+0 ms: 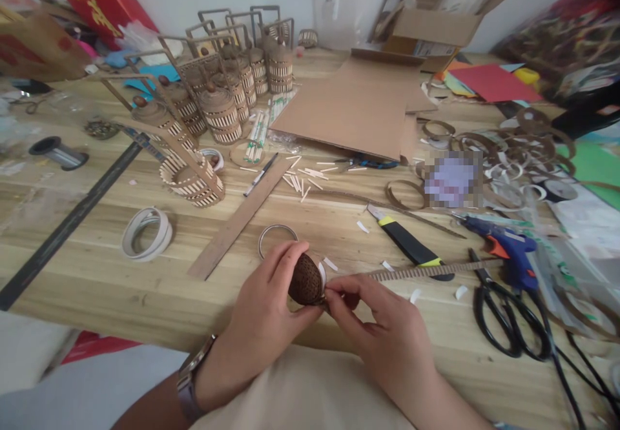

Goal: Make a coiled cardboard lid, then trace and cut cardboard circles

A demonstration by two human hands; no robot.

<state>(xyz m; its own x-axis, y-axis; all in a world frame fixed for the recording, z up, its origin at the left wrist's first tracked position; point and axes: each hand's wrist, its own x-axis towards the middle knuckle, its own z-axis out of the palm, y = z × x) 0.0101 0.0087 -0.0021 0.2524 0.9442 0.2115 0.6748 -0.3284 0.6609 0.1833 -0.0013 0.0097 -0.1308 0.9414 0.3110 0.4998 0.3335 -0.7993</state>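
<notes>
Near the table's front edge, my left hand (pixel 268 294) is closed around a small round dark brown disc of coiled strip (pixel 306 280), tilted on edge. My right hand (pixel 382 327) pinches a corrugated cardboard strip (pixel 426 270) against the disc's lower right rim. The strip's long free end runs off to the right, past a utility knife (pixel 404 239). A pale sliver shows at the disc's right edge. Just behind my left fingers lies a thin metal ring (pixel 277 239), apart from the disc.
Several lidded lantern-like baskets (pixel 220 113) stand at the back left, an open one (pixel 194 178) nearer. A tape roll (pixel 146 233) lies left; black scissors (pixel 508 317) and a blue glue gun (pixel 516 249) right. Flat cardboard (pixel 353 107) and matchstick-like sticks (pixel 305 175) lie beyond.
</notes>
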